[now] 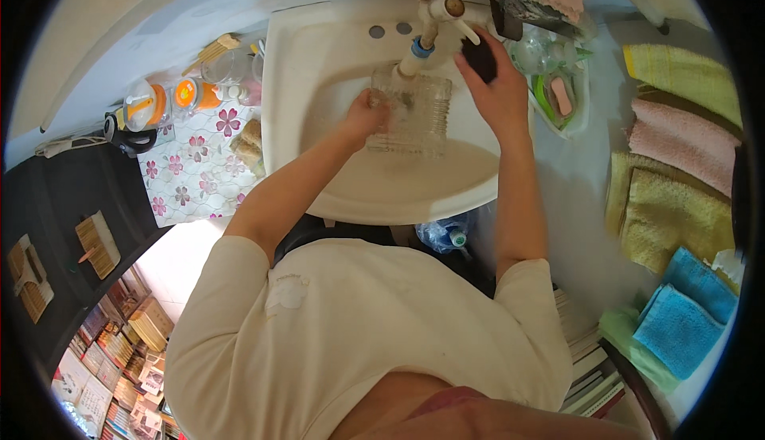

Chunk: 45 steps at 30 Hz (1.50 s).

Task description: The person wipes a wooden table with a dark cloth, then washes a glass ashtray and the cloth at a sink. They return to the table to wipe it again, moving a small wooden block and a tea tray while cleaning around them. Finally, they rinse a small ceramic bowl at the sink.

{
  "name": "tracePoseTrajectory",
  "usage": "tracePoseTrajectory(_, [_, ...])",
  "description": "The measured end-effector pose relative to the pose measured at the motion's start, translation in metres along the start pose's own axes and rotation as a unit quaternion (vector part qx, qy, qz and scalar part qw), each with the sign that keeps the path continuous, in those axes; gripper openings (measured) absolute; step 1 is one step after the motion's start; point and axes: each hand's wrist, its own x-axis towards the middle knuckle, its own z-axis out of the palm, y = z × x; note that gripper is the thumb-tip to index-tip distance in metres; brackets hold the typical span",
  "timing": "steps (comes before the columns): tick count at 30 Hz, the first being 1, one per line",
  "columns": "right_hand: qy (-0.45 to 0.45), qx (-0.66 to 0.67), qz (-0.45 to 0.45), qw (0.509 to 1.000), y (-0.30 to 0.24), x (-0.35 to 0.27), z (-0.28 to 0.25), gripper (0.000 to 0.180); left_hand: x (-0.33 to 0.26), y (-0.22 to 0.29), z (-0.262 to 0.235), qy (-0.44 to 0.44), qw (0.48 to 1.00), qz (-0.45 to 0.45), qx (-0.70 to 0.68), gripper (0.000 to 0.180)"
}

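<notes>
Left hand [365, 115] grips ribbed glass container [410, 113] under tap [421, 46]; right hand [498, 93] at 2 o'clock clutches dark scrubber [480, 56]. Keep grip firm; wet glass likely slips.

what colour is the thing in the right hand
Black, or very dark; the object in the right hand, head view.

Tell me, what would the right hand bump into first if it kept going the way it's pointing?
Probably the tap. The right hand points up toward the back of the sink, gripping something dark, and the tap's handle sits just ahead. Depth is hard to judge.
</notes>
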Motion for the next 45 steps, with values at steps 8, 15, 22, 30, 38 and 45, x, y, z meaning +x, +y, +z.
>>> tracePoseTrajectory(8, [-0.046, -0.093, 0.007, 0.995, -0.041, -0.014, 0.011, 0.043, -0.039, 0.017, -0.036, 0.237, 0.814, 0.226, 0.480, 0.050])
tracePoseTrajectory(15, [-0.073, 0.186, 0.169, 0.965, 0.040, -0.071, 0.034, 0.068, -0.097, 0.057, -0.060, 0.147, 0.717, 0.465, 0.498, 0.055])
tracePoseTrajectory(22, [-0.145, 0.223, 0.308, 0.913, 0.063, -0.145, 0.115, 0.078, -0.108, 0.083, -0.079, 0.123, 0.711, 0.540, 0.433, 0.041])
tracePoseTrajectory(30, [0.092, 0.238, 0.245, 0.935, -0.026, -0.168, 0.143, 0.054, -0.088, 0.074, -0.126, 0.003, 0.999, 0.047, -0.002, 0.018])
tracePoseTrajectory(38, [0.177, 0.051, 0.217, 0.959, -0.124, -0.186, 0.175, 0.052, -0.095, 0.050, -0.176, -0.209, 0.958, -0.140, -0.135, 0.025])
tracePoseTrajectory(45, [0.261, 0.288, 0.222, 0.894, -0.179, -0.173, 0.182, 0.072, -0.076, 0.065, -0.196, -0.204, 0.978, -0.007, 0.054, 0.025])
